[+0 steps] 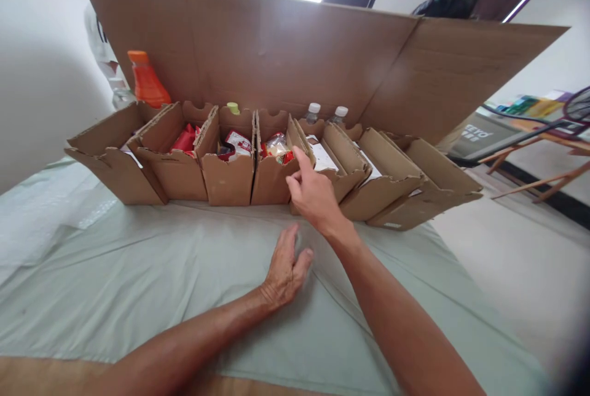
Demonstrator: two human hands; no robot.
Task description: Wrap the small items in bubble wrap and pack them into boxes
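My right hand (314, 192) is raised at the front of a cardboard bin (275, 184). Its index finger stretches toward the packets inside, the thumb stands apart, and nothing shows in its grasp; the other fingers are partly hidden. In that bin lie a clear-and-red packet (277, 145) and a small red-green wrapper (286, 157). Below it, my left hand (284, 270) hovers over or rests on the pale green cloth (175, 273), fingers and thumb apart, holding nothing. The neighbouring bin (228, 181) has a white-and-red packet (238, 142); a red packet (185, 139) lies in another bin (177, 178).
Several cardboard bins stand in a curved row before a tall cardboard panel (286, 51). An orange bottle (148, 79) and two white-capped bottles (313, 113) stand behind them. White cards (322, 155) show in bins on the right. A wooden rack (544, 156) is farther right.
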